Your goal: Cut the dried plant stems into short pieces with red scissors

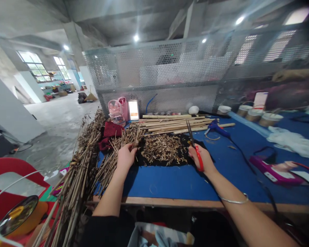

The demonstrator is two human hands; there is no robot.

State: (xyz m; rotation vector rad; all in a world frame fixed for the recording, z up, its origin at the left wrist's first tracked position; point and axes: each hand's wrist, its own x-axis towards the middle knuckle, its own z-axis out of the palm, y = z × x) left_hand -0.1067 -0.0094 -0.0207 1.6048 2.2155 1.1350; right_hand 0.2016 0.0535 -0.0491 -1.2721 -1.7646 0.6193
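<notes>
My right hand (202, 159) is closed round the red handles of a pair of scissors (199, 159), whose dark blades point up and away from me. My left hand (126, 156) pinches dried plant stems (136, 135) at the right side of a loose pile on the table. Between my hands, a heap of short brown cut pieces (162, 149) lies on a black cloth (154, 163). A large bundle of dried stalks (77, 171) leans along the table's left edge. My left fingertips are partly hidden among the stems.
Pale sticks (170, 125) lie behind the heap, with a blue glue gun (217, 129) to their right. A purple power strip (270, 169) and cables sit at right. Pink bottles (117, 111), a dark red cloth (112, 132) and a mesh screen (157, 73) stand behind.
</notes>
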